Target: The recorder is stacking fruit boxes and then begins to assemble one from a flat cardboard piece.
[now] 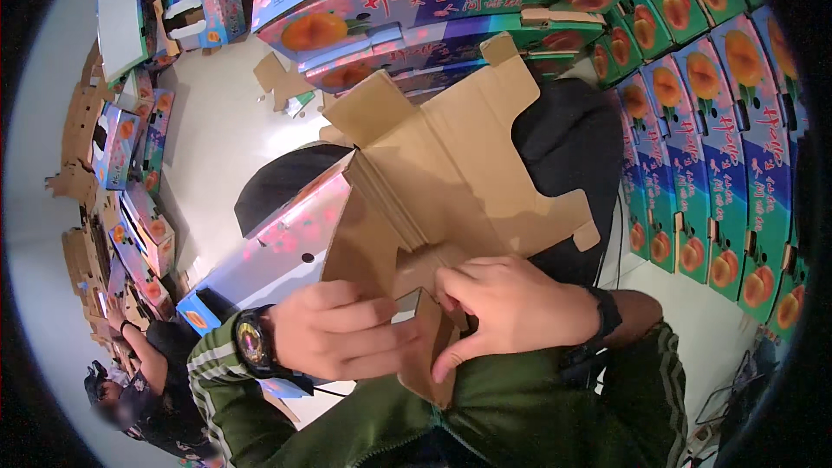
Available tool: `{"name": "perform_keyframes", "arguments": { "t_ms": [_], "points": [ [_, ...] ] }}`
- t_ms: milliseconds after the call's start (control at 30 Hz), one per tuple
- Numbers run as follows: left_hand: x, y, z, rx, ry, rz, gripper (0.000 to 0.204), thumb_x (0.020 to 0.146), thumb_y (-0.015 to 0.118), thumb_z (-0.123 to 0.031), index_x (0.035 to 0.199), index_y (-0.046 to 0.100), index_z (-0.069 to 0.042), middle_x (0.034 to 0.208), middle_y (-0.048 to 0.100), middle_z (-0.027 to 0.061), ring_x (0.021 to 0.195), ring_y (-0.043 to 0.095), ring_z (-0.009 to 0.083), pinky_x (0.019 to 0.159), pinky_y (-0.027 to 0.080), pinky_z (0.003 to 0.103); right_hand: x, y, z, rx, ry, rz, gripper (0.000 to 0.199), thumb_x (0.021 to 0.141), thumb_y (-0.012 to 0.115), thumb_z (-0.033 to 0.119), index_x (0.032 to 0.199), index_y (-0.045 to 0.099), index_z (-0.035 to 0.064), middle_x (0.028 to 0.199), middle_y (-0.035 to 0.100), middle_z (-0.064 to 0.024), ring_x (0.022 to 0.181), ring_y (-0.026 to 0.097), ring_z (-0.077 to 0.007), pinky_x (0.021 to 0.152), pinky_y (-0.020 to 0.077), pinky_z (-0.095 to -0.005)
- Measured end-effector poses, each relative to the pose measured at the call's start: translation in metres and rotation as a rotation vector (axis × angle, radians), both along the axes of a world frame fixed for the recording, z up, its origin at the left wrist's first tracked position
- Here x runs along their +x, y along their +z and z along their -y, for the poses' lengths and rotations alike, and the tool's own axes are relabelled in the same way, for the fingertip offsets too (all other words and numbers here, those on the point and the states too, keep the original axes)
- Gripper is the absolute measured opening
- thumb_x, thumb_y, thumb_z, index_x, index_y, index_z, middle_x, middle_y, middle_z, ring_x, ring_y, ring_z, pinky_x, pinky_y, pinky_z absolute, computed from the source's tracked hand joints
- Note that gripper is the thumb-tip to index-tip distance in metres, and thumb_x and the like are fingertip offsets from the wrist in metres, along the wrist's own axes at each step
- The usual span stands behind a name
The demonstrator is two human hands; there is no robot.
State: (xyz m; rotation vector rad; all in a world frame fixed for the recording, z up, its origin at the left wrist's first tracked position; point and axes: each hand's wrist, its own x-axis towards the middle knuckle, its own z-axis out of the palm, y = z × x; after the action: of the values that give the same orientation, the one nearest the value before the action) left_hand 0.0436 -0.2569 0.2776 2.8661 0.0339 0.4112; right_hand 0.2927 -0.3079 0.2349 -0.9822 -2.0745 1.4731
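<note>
A partly folded cardboard fruit box [468, 156] lies across my lap, its plain brown inside facing up and its lid panel spread away from me. The printed side wall, pink and pale blue, stands up on the left. At the near end, my left hand [338, 329] has its fingers bent over the end panel and side corner. My right hand [516, 308] grips the same end from the right, thumb on the outer face of the brown end flap [431, 373] and fingers reaching inside. Some fingertips are hidden behind the cardboard.
Stacked printed fruit boxes [702, 147] form a wall on the right, with more piled ahead [451, 0]. Loose boxes [134, 225] and a cardboard scrap [282, 82] lie on the floor at left. Another person [156, 381] works among cardboard at lower left.
</note>
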Motion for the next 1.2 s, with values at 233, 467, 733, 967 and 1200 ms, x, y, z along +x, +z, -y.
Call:
{"name": "perform_keyframes", "arguments": {
  "t_ms": [233, 467, 733, 967, 1200],
  "points": [
    [-0.001, 0.002, -0.008, 0.071, -0.008, 0.044, 0.018, 0.066, 0.064, -0.018, 0.083, 0.065, -0.015, 0.089, 0.062, -0.0053, 0.085, 0.058, 0.0088, 0.065, 0.034, 0.024, 0.016, 0.03, -0.087, 0.278, 0.006, 0.262, 0.041, 0.083, 0.071, 0.039, 0.099, 0.056, 0.0035, 0.096, 0.062, -0.0128, 0.089, 0.06, -0.0311, 0.075, 0.0472, -0.0391],
    [-0.006, 0.006, -0.005, 0.103, -0.009, 0.037, 0.018, 0.064, 0.062, -0.02, 0.081, 0.061, -0.016, 0.088, 0.059, -0.0054, 0.081, 0.055, 0.0098, 0.071, 0.034, 0.025, -0.027, -0.045, -0.14, 0.726, -0.312, -0.05, 0.026, 0.083, 0.069, 0.015, 0.103, 0.061, 0.0006, 0.104, 0.067, -0.0151, 0.099, 0.064, -0.0321, 0.084, 0.0516, -0.0388],
    [-0.003, -0.005, -0.004, 0.12, 0.043, 0.087, 0.015, 0.063, 0.061, -0.02, 0.077, 0.057, -0.018, 0.087, 0.054, -0.0055, 0.082, 0.053, 0.0108, 0.075, 0.035, 0.026, -0.03, -0.055, -0.109, 1.352, -0.171, 0.206, 0.012, 0.079, 0.058, 0.014, 0.088, 0.061, 0.0058, 0.082, 0.066, -0.0079, 0.081, 0.068, -0.0229, 0.067, 0.0547, -0.0351],
    [0.009, -0.015, -0.008, 0.008, -0.012, 0.057, 0.017, 0.059, 0.059, -0.021, 0.075, 0.054, -0.017, 0.083, 0.05, -0.0037, 0.077, 0.049, 0.0129, 0.072, 0.035, 0.026, -0.058, -0.032, -0.103, 1.046, -0.117, 0.675, 0.041, 0.078, 0.057, 0.014, 0.114, 0.059, -0.0045, 0.076, 0.063, -0.0094, 0.071, 0.065, -0.0203, 0.061, 0.0533, -0.0298],
    [0.022, -0.013, -0.01, 0.008, -0.027, 0.032, 0.019, 0.056, 0.057, -0.022, 0.074, 0.055, -0.017, 0.081, 0.049, -0.0024, 0.08, 0.049, 0.0135, 0.074, 0.037, 0.028, -0.049, -0.03, -0.095, 0.822, -0.129, 0.336, 0.063, 0.082, 0.055, 0.007, 0.142, 0.038, -0.0018, 0.099, 0.065, -0.0167, 0.086, 0.064, -0.0303, 0.076, 0.053, -0.0361]
  ]
}}
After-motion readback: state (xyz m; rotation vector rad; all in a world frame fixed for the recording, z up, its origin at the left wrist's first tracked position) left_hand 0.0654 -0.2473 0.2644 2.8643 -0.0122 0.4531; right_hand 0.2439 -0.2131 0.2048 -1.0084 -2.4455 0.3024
